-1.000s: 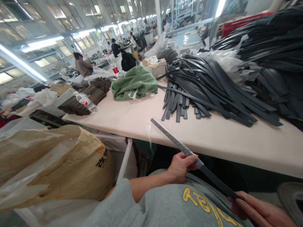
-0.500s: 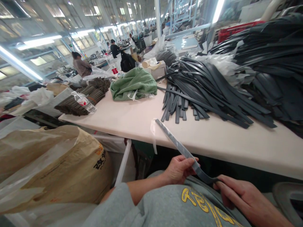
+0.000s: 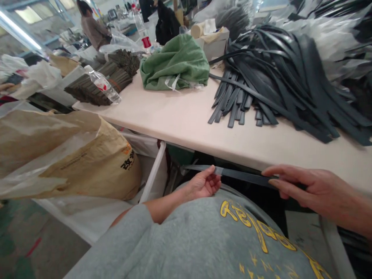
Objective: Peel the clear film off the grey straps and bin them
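Note:
A flat dark strap point(image 3: 244, 177) is stretched nearly level between my hands, in front of the table's near edge. My left hand point(image 3: 205, 183) pinches it towards its left end, thumb on top and fingers curled. Clear, shiny film point(image 3: 218, 171) shows on the strap beside that thumb, and a pale, translucent end point(image 3: 194, 167) sticks out left of the hand. Whether this end is film alone or film over strap, I cannot tell. My right hand point(image 3: 305, 184) grips the strap's other end between thumb and fingers, with that tip hidden.
A pile of dark straps point(image 3: 270, 81) lies on the pale table point(image 3: 180, 116), beside a green cloth point(image 3: 176, 64). Bundled brown strips point(image 3: 116, 73) and a plastic bottle point(image 3: 103, 85) lie further left. A large tan sack point(image 3: 95, 162) stands at my left by a white bin rim point(image 3: 152, 170).
The strap has swung from a slant with its far end over the table to nearly level and closer to me. My right hand has risen, and the view has tipped downward.

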The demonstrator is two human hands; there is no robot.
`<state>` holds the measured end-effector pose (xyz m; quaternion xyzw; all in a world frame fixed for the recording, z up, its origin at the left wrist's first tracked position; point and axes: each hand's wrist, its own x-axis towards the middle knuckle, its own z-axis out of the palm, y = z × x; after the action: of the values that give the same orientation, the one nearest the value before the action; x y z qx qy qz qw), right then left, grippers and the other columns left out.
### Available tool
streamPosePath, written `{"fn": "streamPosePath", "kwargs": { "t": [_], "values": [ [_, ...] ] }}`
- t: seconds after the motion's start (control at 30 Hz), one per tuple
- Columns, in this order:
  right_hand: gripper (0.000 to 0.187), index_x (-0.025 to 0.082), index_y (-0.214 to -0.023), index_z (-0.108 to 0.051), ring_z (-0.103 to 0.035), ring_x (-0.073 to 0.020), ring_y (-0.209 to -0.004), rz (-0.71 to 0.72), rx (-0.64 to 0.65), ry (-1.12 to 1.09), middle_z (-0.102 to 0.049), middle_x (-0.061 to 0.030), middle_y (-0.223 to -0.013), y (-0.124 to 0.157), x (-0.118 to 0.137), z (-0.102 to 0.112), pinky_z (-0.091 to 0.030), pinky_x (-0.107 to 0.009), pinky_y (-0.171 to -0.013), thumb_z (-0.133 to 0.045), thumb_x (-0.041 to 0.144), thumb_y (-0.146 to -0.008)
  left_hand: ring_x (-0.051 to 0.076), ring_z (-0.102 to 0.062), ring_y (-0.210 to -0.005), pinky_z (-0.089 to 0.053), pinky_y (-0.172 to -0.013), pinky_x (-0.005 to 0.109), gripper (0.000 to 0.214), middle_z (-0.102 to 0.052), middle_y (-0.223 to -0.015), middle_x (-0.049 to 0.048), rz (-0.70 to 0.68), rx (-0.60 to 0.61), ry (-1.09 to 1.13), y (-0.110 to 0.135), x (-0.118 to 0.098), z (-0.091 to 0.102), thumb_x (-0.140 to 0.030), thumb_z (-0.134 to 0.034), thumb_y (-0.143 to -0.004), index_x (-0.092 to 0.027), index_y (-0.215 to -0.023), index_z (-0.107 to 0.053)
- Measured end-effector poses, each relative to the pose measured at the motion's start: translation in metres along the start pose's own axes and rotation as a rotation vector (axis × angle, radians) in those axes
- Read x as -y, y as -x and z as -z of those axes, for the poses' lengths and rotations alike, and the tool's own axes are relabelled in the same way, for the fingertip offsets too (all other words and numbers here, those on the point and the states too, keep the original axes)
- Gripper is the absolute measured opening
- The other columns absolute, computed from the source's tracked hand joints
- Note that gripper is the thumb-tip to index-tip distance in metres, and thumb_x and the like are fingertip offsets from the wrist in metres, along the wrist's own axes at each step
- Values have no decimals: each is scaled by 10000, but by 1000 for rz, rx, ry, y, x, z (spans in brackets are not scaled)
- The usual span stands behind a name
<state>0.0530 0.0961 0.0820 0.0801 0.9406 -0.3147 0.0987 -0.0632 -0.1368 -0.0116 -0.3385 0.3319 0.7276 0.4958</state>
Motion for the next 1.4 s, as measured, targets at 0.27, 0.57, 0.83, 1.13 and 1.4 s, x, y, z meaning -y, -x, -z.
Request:
{"fn": "streamPosePath", "kwargs": {
  "t": [0.27,0.57,0.83,1.13,1.4],
  "values": [
    [368,320,-1055,-714,-535,-121,-423,131,-90,107,-670,17,-610,-1,31,-8,-385,-248,-436,-512,562,-865,97,-628,-570,-499,-622,219,136,-694,-665,9,-275,143,-29,5,-7,-3,-233,-778,-759,-131,-809,-703],
    [380,239,-1050,-723,-492,-116,-369,136,-69,19,-599,24,-498,-53,63,-20,-385,-232,-396,-503,490,-867,91,-643,-625,-507,-677,219,279,-700,-706,-17,-574,139,67,9,-38,10,-245,-862,-638,-147,-854,-715],
    [330,262,-1146,-697,-502,-121,-359,182,30,95,-636,26,-533,-66,64,-23,-379,-256,-394,-532,364,-880,99,-644,-597,-527,-616,221,156,-705,-693,1,-254,83,165,-19,-35,21,-235,-805,-727,-147,-823,-720],
    [370,280,-1155,-704,-532,-156,-401,177,-13,272,-648,5,-564,-77,81,-42,-357,-287,-431,-489,295,-855,105,-646,-598,-532,-587,227,139,-709,-732,12,-168,133,119,-17,-31,14,-252,-781,-763,-143,-819,-715],
    [437,235,-1262,-632,-649,-209,-561,61,-5,268,-730,-40,-712,-81,65,-46,-440,-310,-524,-523,440,-892,98,-646,-605,-545,-639,241,64,-701,-716,10,-155,90,174,-25,-29,19,-180,-663,-870,-145,-854,-714]
  ]
}}
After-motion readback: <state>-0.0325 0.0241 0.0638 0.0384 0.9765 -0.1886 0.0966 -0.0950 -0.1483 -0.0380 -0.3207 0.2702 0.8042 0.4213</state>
